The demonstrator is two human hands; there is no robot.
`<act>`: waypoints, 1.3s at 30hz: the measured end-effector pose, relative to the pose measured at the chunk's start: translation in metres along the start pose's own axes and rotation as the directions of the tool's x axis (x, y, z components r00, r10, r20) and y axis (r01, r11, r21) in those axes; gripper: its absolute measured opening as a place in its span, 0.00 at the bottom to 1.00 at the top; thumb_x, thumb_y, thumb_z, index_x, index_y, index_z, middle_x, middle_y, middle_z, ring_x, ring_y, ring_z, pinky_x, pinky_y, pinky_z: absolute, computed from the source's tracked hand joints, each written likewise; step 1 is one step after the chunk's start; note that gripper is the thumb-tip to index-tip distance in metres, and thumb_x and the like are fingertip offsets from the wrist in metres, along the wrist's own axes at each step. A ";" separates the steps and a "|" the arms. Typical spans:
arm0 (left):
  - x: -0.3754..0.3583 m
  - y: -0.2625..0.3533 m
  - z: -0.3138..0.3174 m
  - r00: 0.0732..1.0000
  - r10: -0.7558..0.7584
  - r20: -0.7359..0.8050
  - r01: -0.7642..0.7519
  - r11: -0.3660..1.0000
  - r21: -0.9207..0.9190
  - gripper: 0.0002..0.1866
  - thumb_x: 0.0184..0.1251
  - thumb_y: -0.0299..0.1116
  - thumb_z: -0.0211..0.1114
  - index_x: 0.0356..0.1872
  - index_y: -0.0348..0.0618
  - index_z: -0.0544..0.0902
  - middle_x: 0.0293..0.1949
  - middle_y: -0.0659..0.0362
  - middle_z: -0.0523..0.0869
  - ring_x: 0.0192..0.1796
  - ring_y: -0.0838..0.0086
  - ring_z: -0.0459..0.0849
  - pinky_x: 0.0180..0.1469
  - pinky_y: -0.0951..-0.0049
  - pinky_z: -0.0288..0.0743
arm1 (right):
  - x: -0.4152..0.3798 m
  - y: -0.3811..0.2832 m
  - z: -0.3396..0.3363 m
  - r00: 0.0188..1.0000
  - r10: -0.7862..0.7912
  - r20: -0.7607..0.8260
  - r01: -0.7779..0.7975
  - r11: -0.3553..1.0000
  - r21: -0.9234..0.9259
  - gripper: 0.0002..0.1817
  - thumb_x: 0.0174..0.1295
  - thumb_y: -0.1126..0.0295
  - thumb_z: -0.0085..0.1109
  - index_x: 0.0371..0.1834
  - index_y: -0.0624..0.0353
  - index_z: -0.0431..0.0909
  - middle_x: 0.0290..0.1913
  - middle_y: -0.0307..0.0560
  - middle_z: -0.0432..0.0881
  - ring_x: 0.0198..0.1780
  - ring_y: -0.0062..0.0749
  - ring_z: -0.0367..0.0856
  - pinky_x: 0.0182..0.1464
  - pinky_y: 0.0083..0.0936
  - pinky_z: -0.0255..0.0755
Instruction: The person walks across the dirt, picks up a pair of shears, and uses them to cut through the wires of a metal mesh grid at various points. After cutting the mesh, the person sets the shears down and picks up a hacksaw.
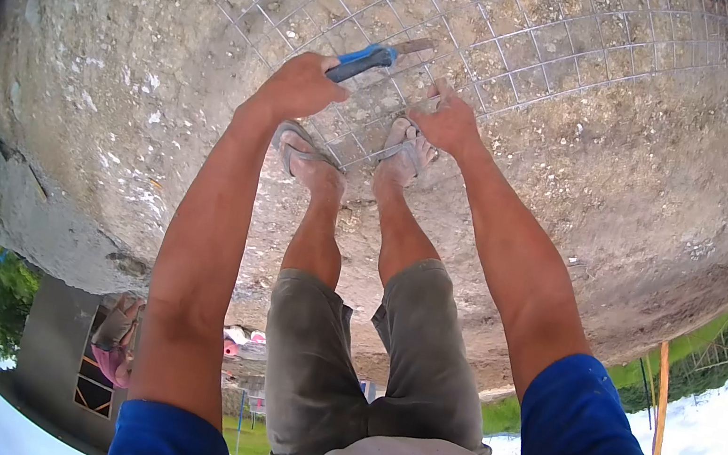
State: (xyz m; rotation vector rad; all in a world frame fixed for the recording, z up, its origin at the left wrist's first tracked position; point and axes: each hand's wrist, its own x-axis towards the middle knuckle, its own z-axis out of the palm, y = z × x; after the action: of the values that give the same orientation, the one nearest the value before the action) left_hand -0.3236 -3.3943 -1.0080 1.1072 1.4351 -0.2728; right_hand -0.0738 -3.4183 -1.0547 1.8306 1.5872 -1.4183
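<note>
My left hand (302,87) is closed round a tool with blue and dark grey handles (362,61). Its narrow rusty-brown end (414,46) points up and right over a sheet of wire mesh (516,47). To the right, my right hand (447,121) has its fingers pinched together at the mesh edge, on a wire by the look of it. My feet in grey flip-flops (309,155) stand at the near corner of the mesh, close below both hands.
Dry stony ground (128,95) spreads around me, with the mesh running off to the upper right. Behind me, low in the view, are a grey building (60,341), a person in pink (111,349) and an orange post (661,398).
</note>
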 end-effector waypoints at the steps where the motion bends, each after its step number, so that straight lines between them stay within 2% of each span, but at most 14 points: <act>1: 0.010 -0.017 0.002 0.996 0.005 0.088 0.018 0.964 -0.265 0.10 0.54 0.31 0.66 0.35 0.37 0.83 0.31 0.54 0.83 0.47 0.63 0.79 0.47 0.52 0.72 | 0.003 0.000 -0.001 0.998 -0.023 -0.061 0.023 1.000 0.005 0.32 0.50 0.50 0.65 0.53 0.58 0.69 0.45 0.61 0.81 0.51 0.52 0.79 0.54 0.37 0.72; 3: 0.005 -0.008 0.032 0.985 -0.105 0.137 0.170 0.721 -0.672 0.10 0.56 0.31 0.66 0.35 0.36 0.82 0.30 0.58 0.81 0.43 0.69 0.78 0.46 0.62 0.72 | -0.004 0.007 0.017 0.988 -0.051 -0.145 0.054 0.998 0.017 0.34 0.50 0.50 0.65 0.55 0.58 0.69 0.47 0.61 0.81 0.52 0.52 0.79 0.55 0.37 0.71; 4: -0.009 0.001 0.049 0.969 -0.164 0.187 0.246 0.523 -0.816 0.10 0.57 0.31 0.67 0.36 0.36 0.82 0.30 0.61 0.80 0.42 0.73 0.77 0.45 0.67 0.72 | -0.010 -0.011 -0.005 0.997 0.076 0.033 -0.077 0.996 0.035 0.37 0.49 0.51 0.65 0.61 0.57 0.68 0.50 0.61 0.80 0.54 0.52 0.78 0.55 0.36 0.71; 6: -0.027 0.050 0.076 0.964 -0.141 0.224 0.249 0.200 -0.948 0.08 0.60 0.30 0.65 0.36 0.36 0.82 0.28 0.64 0.78 0.36 0.77 0.75 0.40 0.75 0.69 | 0.004 0.003 0.015 0.991 -0.017 -0.129 0.030 0.994 0.103 0.36 0.49 0.52 0.65 0.61 0.56 0.68 0.48 0.62 0.80 0.53 0.53 0.78 0.55 0.36 0.72; 10: -0.054 0.045 0.077 0.989 0.045 -0.143 -0.111 0.860 -0.498 0.08 0.60 0.32 0.65 0.34 0.37 0.81 0.23 0.67 0.74 0.27 0.83 0.70 0.30 0.77 0.66 | 0.031 0.047 0.046 0.982 -0.175 -0.071 0.173 0.984 -0.039 0.31 0.51 0.52 0.64 0.56 0.56 0.71 0.41 0.62 0.82 0.49 0.53 0.80 0.53 0.34 0.72; 12: -0.062 0.013 0.060 0.991 0.009 -0.137 -0.066 0.904 -0.423 0.11 0.57 0.34 0.65 0.33 0.35 0.80 0.24 0.56 0.79 0.29 0.74 0.76 0.33 0.71 0.69 | 0.015 0.013 0.008 0.998 0.062 0.009 -0.063 0.993 0.095 0.30 0.52 0.51 0.63 0.55 0.56 0.70 0.40 0.62 0.83 0.49 0.51 0.81 0.53 0.33 0.72; 15: -0.055 -0.058 0.054 0.991 -0.019 -0.131 -0.017 0.965 -0.261 0.13 0.55 0.36 0.64 0.31 0.34 0.80 0.22 0.52 0.80 0.27 0.69 0.79 0.33 0.67 0.71 | 0.017 0.018 0.020 0.998 0.023 -0.061 -0.019 0.997 0.079 0.30 0.52 0.51 0.64 0.54 0.56 0.70 0.38 0.61 0.83 0.49 0.48 0.81 0.53 0.32 0.72; 18: -0.035 -0.071 0.050 0.996 -0.055 -0.068 0.039 0.975 -0.221 0.14 0.54 0.38 0.63 0.29 0.34 0.79 0.21 0.51 0.79 0.26 0.64 0.79 0.33 0.65 0.72 | 0.013 0.012 0.016 0.997 -0.014 -0.069 0.023 0.992 0.128 0.26 0.50 0.54 0.66 0.46 0.56 0.70 0.28 0.50 0.76 0.35 0.43 0.77 0.43 0.32 0.71; 26: 0.029 -0.046 0.039 1.000 -0.004 0.016 0.007 0.983 -0.186 0.14 0.50 0.37 0.63 0.27 0.32 0.78 0.23 0.44 0.80 0.28 0.54 0.79 0.36 0.62 0.72 | 0.023 0.013 0.020 0.995 0.066 -0.076 -0.056 0.991 0.120 0.26 0.50 0.53 0.66 0.47 0.56 0.72 0.36 0.59 0.82 0.46 0.46 0.81 0.50 0.31 0.72; 30: 0.031 -0.043 0.037 0.999 0.004 -0.037 -0.009 0.992 -0.123 0.13 0.49 0.35 0.63 0.30 0.32 0.80 0.22 0.48 0.79 0.27 0.62 0.78 0.36 0.62 0.72 | 0.035 0.021 0.024 0.996 0.062 -0.061 -0.056 0.993 0.101 0.27 0.49 0.53 0.66 0.49 0.55 0.74 0.38 0.58 0.83 0.51 0.44 0.79 0.55 0.33 0.70; 32: 0.051 -0.055 0.047 0.985 0.110 -0.134 -0.115 0.993 -0.026 0.13 0.48 0.34 0.62 0.29 0.32 0.79 0.23 0.44 0.79 0.28 0.55 0.78 0.37 0.60 0.72 | 0.055 0.027 0.025 0.981 -0.099 0.169 0.148 0.940 -0.309 0.29 0.50 0.52 0.65 0.54 0.55 0.74 0.40 0.56 0.84 0.56 0.41 0.76 0.61 0.32 0.65; 34: 0.066 -0.065 0.045 0.989 0.123 -0.080 -0.123 0.992 0.003 0.12 0.48 0.33 0.61 0.29 0.32 0.79 0.24 0.41 0.80 0.28 0.51 0.79 0.36 0.61 0.73 | 0.063 0.030 0.026 0.960 -0.134 0.245 0.226 0.888 -0.401 0.32 0.52 0.52 0.64 0.59 0.53 0.70 0.42 0.56 0.82 0.58 0.41 0.74 0.62 0.32 0.63; 38: 0.073 -0.070 0.040 0.993 0.115 0.030 -0.117 0.990 0.077 0.16 0.50 0.37 0.64 0.37 0.37 0.80 0.34 0.43 0.83 0.38 0.51 0.81 0.43 0.61 0.75 | 0.051 0.049 0.046 0.988 -0.141 -0.065 0.114 0.942 -0.316 0.43 0.55 0.54 0.62 0.71 0.50 0.52 0.54 0.62 0.74 0.62 0.49 0.67 0.64 0.37 0.58; 39: 0.064 -0.066 0.036 0.982 0.162 -0.098 -0.145 0.977 0.154 0.19 0.50 0.39 0.66 0.41 0.39 0.80 0.37 0.44 0.83 0.42 0.51 0.80 0.46 0.61 0.74 | 0.041 0.047 0.049 0.971 -0.172 -0.166 0.104 0.929 -0.356 0.46 0.55 0.55 0.62 0.75 0.49 0.46 0.58 0.64 0.71 0.66 0.52 0.64 0.67 0.40 0.55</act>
State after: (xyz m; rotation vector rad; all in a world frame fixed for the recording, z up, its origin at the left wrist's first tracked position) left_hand -0.3363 -3.4258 -1.1012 1.3644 1.4346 -0.2120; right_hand -0.0588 -3.4483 -1.1267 1.7143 1.9539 -0.9525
